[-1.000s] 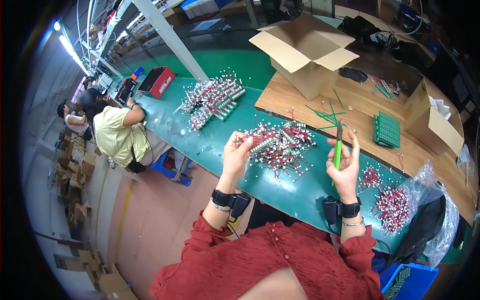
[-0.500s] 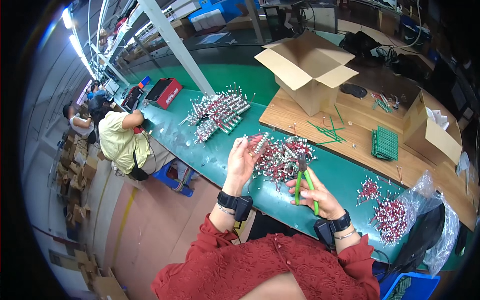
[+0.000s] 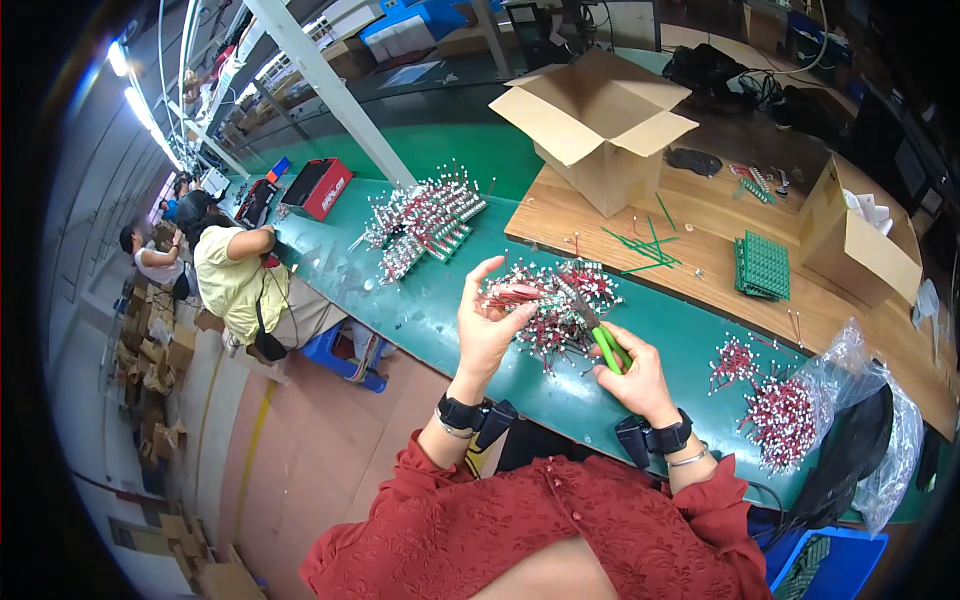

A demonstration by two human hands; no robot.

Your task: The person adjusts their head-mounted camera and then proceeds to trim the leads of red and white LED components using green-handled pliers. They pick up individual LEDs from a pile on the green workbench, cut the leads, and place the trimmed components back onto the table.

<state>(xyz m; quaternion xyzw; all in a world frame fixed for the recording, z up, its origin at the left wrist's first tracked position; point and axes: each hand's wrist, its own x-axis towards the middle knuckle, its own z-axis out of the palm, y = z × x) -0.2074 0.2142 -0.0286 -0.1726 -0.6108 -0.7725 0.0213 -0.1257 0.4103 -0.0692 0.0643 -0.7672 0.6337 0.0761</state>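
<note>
Head view: the green bench (image 3: 690,340) lies bare between the wired pile (image 3: 555,335) and loose wires (image 3: 783,415), up to a wooden board's (image 3: 705,250) edge. The left hand (image 3: 485,330) curves around red wires; grip, I cannot tell. The right hand (image 3: 637,380) grasps 1 green-handled cutter (image 3: 608,345), tips at the pile. 2 open cartons (image 3: 605,180) stand behind.
</note>
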